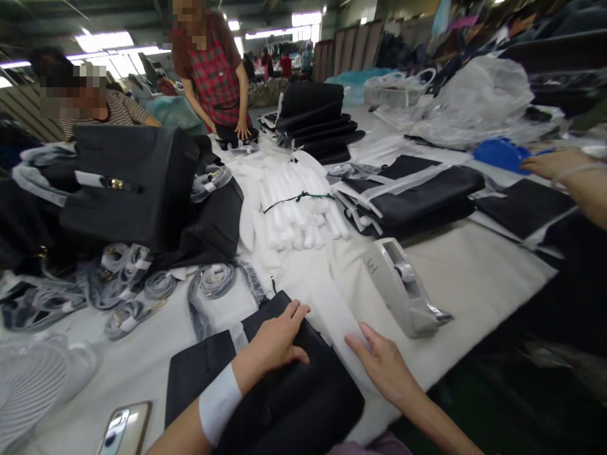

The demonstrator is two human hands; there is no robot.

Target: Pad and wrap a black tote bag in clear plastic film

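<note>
A black leather bag [270,404] lies flat on the table in front of me, with a pale translucent strip [238,337] across it. Resting on the bag's top, my left hand [275,338] has its fingers extended and the thumb apart. My right hand [379,357] pinches a long white strip [334,309], which looks like thin foam or paper, just right of the bag. Beyond it sits a bundle of white rolls [296,208] tied with a dark cord. A grey tape dispenser [401,291] stands to the right of the strip.
Black bags [133,183] and wrapped straps [215,281] crowd the left. A phone [126,430] and white fan [33,385] are near the front. More bags [412,189] lie right, near another person's hand [564,165]. Two people work across the table beside stacked black pieces [313,120].
</note>
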